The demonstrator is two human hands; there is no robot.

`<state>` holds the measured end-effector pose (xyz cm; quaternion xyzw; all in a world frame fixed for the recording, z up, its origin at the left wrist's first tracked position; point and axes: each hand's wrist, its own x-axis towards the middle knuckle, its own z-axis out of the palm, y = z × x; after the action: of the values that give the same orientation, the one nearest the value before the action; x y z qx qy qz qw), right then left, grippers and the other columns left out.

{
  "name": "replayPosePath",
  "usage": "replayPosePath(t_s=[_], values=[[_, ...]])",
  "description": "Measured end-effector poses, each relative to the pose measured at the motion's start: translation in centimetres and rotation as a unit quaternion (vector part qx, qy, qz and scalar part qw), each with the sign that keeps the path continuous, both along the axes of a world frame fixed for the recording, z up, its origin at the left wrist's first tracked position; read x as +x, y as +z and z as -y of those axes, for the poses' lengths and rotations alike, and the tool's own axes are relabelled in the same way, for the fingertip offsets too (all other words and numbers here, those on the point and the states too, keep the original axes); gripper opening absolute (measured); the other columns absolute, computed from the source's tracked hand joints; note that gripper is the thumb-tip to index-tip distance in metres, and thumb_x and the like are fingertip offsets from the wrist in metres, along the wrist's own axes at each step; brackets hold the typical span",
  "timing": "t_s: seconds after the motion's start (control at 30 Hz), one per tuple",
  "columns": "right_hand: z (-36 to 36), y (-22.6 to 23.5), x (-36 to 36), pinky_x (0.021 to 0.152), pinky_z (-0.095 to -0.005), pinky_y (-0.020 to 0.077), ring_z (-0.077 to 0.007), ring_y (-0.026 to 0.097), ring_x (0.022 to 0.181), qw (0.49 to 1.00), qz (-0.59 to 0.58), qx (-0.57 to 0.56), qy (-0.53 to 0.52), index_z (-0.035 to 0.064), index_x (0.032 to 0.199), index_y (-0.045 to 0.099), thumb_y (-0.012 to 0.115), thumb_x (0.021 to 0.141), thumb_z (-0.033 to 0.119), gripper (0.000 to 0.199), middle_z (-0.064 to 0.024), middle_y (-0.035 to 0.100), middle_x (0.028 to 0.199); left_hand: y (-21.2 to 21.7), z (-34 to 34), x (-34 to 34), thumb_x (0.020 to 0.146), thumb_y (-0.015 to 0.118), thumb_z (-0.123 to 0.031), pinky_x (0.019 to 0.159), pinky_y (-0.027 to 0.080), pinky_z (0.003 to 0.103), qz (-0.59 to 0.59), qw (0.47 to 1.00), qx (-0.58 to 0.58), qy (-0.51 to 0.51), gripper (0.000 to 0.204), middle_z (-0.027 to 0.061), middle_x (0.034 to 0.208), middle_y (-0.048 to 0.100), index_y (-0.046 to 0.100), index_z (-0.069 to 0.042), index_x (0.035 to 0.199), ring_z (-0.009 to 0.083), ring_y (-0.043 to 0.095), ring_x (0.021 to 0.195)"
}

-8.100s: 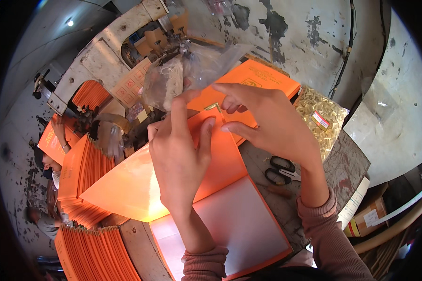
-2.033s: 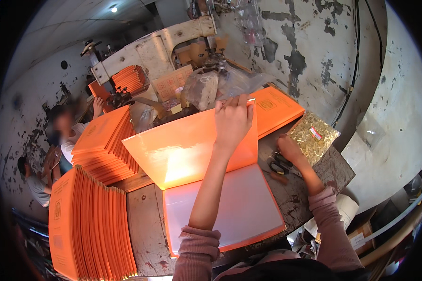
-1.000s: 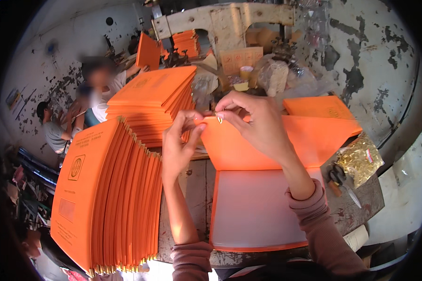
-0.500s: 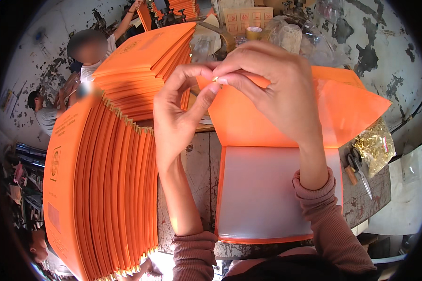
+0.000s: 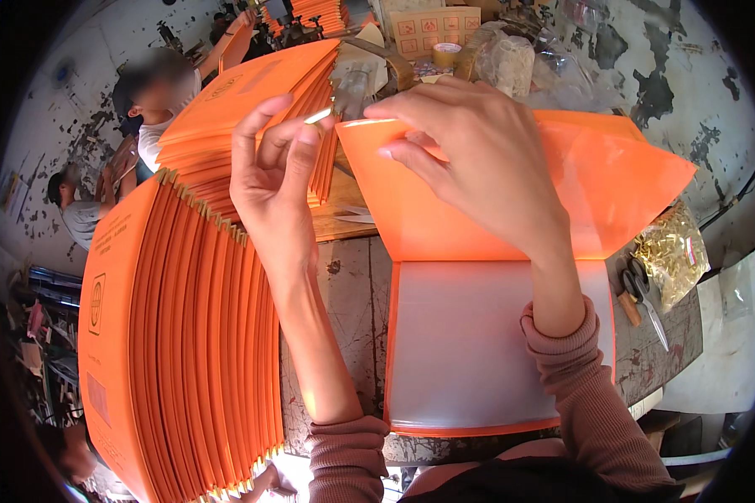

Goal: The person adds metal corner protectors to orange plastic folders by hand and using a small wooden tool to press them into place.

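Note:
An orange plastic folder [image 5: 629, 180] stands open on the worn table [image 5: 348, 310], its cover raised and its clear inner pocket [image 5: 478, 344] lying flat. My right hand [image 5: 478, 159] pinches the top left corner of the raised cover. My left hand [image 5: 273, 180] is just left of that corner, fingers curled, with a thin pale metal strip [image 5: 317, 116] pinched at its fingertips. A tall fanned stack of orange folders [image 5: 184, 335] stands on edge at my left.
A second stack of orange folders [image 5: 235, 109] lies behind my left hand. A bag of brass fasteners [image 5: 675, 256] and scissors [image 5: 646, 298] sit at the table's right edge. Tape roll [image 5: 446, 54] and clear bags [image 5: 512, 63] lie behind. Other people [image 5: 155, 105] work at far left.
My head has tipped further down and left, so the fanned stack fills more of the view. Both hands stay at the raised cover's corner, the left hand now slightly apart from it.

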<state>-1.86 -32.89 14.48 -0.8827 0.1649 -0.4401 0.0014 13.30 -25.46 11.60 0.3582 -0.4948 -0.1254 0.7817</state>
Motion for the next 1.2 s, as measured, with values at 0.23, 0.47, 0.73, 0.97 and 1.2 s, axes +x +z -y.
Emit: replayPosePath(t_s=[0.23,0.47,0.73,0.97,1.2], values=[[0.4,-0.5,0.5,0.056,-0.0365,0.047,-0.0248,0.06,0.068,0.998,0.022,-0.049,-0.027,0.0044,0.078,0.06,0.067,0.07,0.013,0.014,-0.0082,0.06,0.066,-0.4,0.4,0.4,0.085,0.06,-0.005,0.083,0.046,0.026,0.023,0.998,0.037,0.044,0.018,0.009,0.095,0.064,0.06,0.003,0.101,0.0132,0.06,0.091],[0.1,-0.2,0.4,0.056,-0.0354,0.0442,-0.0246,0.057,0.061,0.998,0.004,-0.041,-0.05,0.0123,0.09,0.063,0.067,0.072,0.015,0.019,-0.0056,0.058,0.068,-0.7,0.8,0.4,0.085,0.059,-0.003,0.08,0.045,0.022,0.029,0.998,0.056,0.027,0.018,0.0073,0.095,0.064,0.06,0.002,0.102,0.0106,0.059,0.088],[0.3,-0.5,0.7,0.054,-0.036,0.0433,-0.0255,0.057,0.062,0.998,0.012,-0.046,-0.047,0.0115,0.088,0.062,0.066,0.072,0.015,0.017,-0.0066,0.058,0.068,-0.8,0.9,0.2,0.086,0.058,-0.006,0.077,0.044,0.021,0.008,0.997,0.07,0.013,0.017,0.0048,0.092,0.063,0.061,0.002,0.101,0.0078,0.056,0.084],[0.5,-0.4,0.7,0.054,-0.0364,0.043,-0.0261,0.057,0.062,0.995,0.015,-0.073,-0.062,0.012,0.085,0.061,0.065,0.073,0.016,0.013,-0.0064,0.058,0.068,-0.9,1.1,0.1,0.087,0.057,-0.008,0.082,0.045,0.03,-0.019,0.995,0.099,-0.016,0.019,0.0083,0.099,0.061,0.06,-0.001,0.104,0.0144,0.057,0.093],[0.7,-0.6,1.4,0.051,-0.0365,0.041,-0.0251,0.056,0.06,0.995,0.02,-0.048,-0.09,0.0131,0.08,0.061,0.063,0.076,0.019,0.007,-0.0045,0.056,0.064,-2.4,2.5,0.1,0.09,0.049,-0.014,0.084,0.043,0.033,-0.094,0.989,0.044,-0.105,0.015,0.0102,0.099,0.06,0.053,-0.006,0.103,0.0173,0.055,0.095]])
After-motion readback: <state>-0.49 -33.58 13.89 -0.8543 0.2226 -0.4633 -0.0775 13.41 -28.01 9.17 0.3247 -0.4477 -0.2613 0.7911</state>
